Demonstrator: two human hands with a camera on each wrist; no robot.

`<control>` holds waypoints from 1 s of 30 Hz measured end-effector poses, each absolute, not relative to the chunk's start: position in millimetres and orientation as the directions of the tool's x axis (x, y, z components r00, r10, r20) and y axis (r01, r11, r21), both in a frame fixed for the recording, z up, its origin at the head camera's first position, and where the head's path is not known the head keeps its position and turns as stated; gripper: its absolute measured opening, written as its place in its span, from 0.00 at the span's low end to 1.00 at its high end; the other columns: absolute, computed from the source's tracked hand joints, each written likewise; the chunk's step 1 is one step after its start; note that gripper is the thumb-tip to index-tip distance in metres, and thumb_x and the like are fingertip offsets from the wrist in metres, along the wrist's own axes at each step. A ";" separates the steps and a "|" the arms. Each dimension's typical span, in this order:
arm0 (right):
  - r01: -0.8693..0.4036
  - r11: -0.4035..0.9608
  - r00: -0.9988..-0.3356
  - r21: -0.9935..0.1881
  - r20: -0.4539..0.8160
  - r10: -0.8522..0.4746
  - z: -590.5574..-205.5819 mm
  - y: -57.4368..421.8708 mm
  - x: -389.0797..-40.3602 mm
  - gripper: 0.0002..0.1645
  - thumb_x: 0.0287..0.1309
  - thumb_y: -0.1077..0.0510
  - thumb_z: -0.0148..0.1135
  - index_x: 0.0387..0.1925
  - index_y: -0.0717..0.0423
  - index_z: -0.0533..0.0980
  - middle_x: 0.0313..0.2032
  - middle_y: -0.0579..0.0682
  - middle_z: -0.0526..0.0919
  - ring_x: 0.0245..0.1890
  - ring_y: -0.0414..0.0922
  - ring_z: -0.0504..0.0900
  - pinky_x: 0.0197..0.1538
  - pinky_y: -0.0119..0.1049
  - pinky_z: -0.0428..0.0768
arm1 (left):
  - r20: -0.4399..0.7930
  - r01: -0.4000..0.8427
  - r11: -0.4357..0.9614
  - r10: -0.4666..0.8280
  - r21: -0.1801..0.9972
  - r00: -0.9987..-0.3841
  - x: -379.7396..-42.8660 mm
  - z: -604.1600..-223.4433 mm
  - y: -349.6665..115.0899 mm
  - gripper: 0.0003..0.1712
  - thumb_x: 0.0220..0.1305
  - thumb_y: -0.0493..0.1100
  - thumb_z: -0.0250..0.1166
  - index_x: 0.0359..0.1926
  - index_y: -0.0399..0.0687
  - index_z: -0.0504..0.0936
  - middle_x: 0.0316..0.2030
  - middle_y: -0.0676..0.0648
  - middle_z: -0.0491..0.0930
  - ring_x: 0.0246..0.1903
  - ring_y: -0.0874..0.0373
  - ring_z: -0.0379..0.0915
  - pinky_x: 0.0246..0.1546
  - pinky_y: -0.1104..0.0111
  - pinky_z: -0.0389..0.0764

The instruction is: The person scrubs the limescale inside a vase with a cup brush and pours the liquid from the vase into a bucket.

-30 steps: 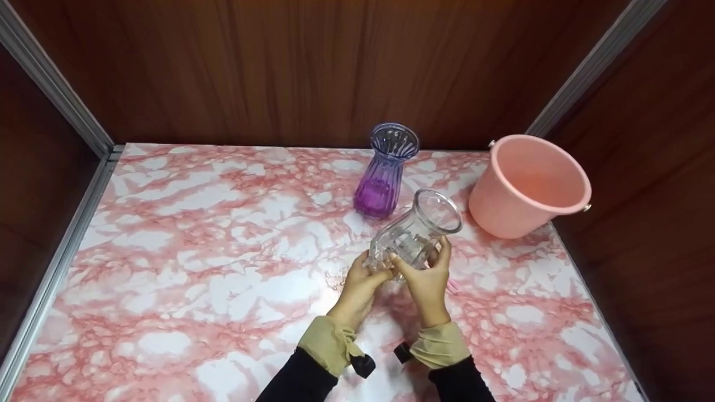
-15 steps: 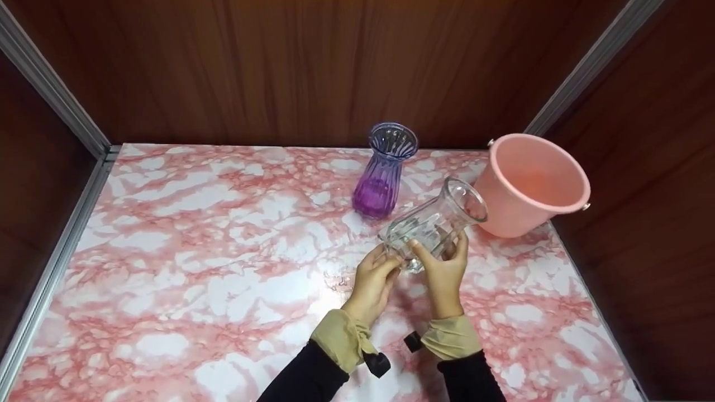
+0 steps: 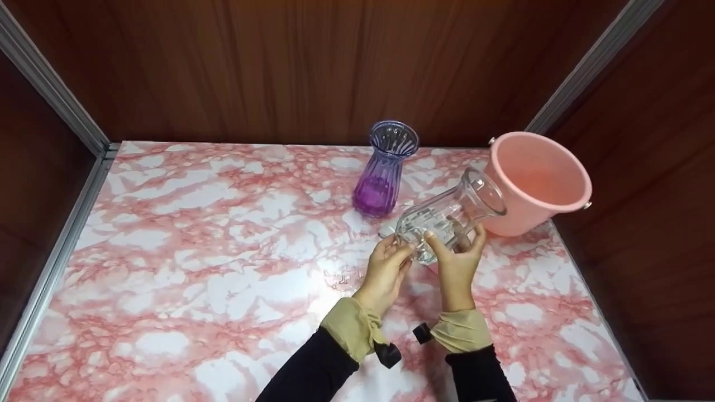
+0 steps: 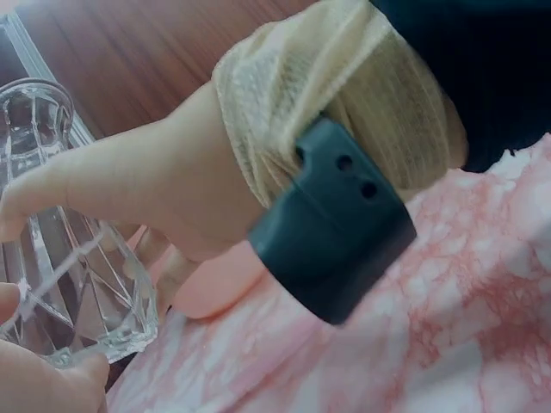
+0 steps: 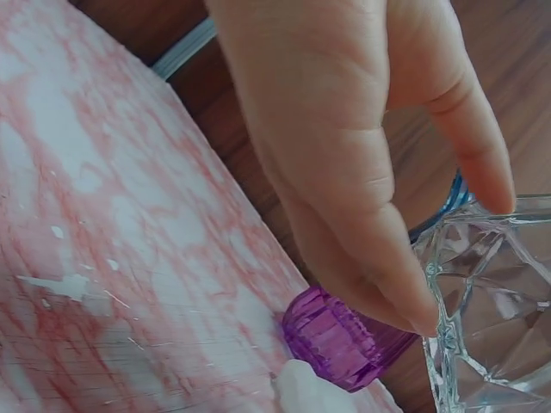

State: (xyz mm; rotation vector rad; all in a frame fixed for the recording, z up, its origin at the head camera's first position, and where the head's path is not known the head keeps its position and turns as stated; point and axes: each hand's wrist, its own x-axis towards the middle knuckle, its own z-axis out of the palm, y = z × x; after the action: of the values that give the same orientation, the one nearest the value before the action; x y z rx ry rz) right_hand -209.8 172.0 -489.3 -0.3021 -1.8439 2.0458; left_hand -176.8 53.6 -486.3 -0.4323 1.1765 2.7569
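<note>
In the head view, a person's left hand (image 3: 385, 273), low, and right hand (image 3: 459, 267), higher, are clamping a clear faceted-glass vase (image 3: 438, 215) leaning toward a pink plastic bucket (image 3: 522, 220); at left wrist, a thumb (image 4: 65, 185) is crossing the glass; at right wrist, fingertips (image 5: 417, 314) are touching its base.

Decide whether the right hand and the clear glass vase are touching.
Touching: the head view shows the right hand holding the clear glass vase, with thumb against its wall and fingers round its side.

Clear vase (image 3: 444, 215): faceted glass, glossy. Purple vase (image 3: 381, 181), toward far edge of table (image 3: 223, 240): ribbed glass, glossy. Bucket (image 3: 516, 218), far right corner: smooth plastic. Cuffs (image 3: 349, 326): cloth.
</note>
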 end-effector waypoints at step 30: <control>-0.180 -0.221 -0.860 -0.959 0.044 0.509 -450.1 198.1 -232.3 0.34 0.56 0.61 0.71 0.60 0.47 0.65 0.45 0.55 0.79 0.44 0.45 0.77 0.36 0.33 0.76 | -0.322 -0.268 -0.600 0.019 0.754 -0.947 -203.2 -438.1 94.5 0.46 0.62 0.39 0.68 0.77 0.57 0.56 0.69 0.34 0.63 0.52 0.45 0.77 0.50 0.51 0.83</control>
State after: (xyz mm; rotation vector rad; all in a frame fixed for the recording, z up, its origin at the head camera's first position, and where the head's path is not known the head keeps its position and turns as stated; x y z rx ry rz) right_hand -232.3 198.1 -450.1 -0.3901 -1.6073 2.1211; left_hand -203.2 94.5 -438.1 -0.4238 1.3147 2.6391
